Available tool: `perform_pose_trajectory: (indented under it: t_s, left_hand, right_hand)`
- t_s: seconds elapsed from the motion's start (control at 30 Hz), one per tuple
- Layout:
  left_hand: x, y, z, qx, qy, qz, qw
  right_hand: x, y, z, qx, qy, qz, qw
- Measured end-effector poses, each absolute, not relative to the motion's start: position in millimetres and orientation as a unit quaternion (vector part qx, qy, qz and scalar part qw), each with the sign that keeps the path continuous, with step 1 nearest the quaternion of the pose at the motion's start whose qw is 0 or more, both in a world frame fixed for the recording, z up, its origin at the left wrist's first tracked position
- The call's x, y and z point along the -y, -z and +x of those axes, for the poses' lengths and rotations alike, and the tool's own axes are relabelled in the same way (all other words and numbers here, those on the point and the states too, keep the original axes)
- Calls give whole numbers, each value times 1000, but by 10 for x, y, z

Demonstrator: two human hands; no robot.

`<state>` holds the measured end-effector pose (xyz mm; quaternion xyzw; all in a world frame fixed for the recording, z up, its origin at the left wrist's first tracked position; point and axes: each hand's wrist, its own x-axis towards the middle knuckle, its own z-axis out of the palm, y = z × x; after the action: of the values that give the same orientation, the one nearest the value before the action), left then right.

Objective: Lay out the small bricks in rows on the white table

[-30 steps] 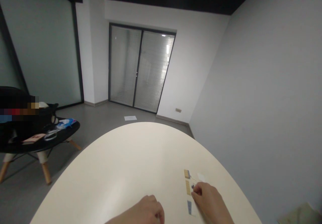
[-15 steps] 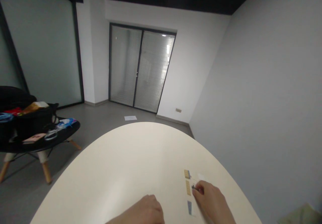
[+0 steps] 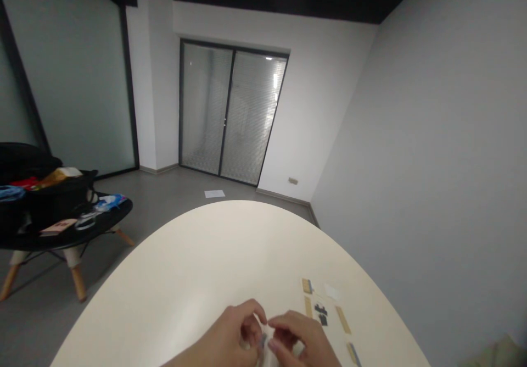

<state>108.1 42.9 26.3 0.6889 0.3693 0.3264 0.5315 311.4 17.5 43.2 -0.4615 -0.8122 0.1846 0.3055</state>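
My left hand (image 3: pixel 241 331) and my right hand (image 3: pixel 298 337) meet low over the table, fingertips curled toward each other. Between them shows a bit of a small whitish and blue-grey piece (image 3: pixel 263 340); its kind is too blurred and covered to make out. To the right of my right hand lie several small dark pieces (image 3: pixel 320 309). Around these are a tan and blue strip (image 3: pixel 307 285), a tan strip (image 3: pixel 308 306) partly behind my right hand, another tan strip (image 3: pixel 342 320) and a tan and blue one (image 3: pixel 353 354).
The round cream table (image 3: pixel 230 246) fills the lower middle, with a small white sheet (image 3: pixel 331 291) on its right side. At the left a black chair (image 3: pixel 111 213) carries bags and small items. A paper (image 3: pixel 214 194) lies on the floor beyond the table.
My right hand has moved left from the small pieces to my left hand, uncovering the dark pieces and strips on the right. My left hand has turned, its fingers now curled toward the right.
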Motion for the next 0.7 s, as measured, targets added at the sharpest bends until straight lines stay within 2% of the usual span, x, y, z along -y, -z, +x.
perform_pose_trajectory:
  t_s: [0.23,0.47,0.7]
  left_hand:
    - [-442,-140,1144,-348,-370,616,603]
    - [-491,-38,1150,-325,-365,583,650]
    - [-517,38,1139,-313,-370,572,662]
  right_hand:
    - [-194,-443,3027,854,-179,-433,226]
    - [-212,-398,3051,856,-169,-409,269]
    - [-214,-384,3049,847,-181,-422,266]
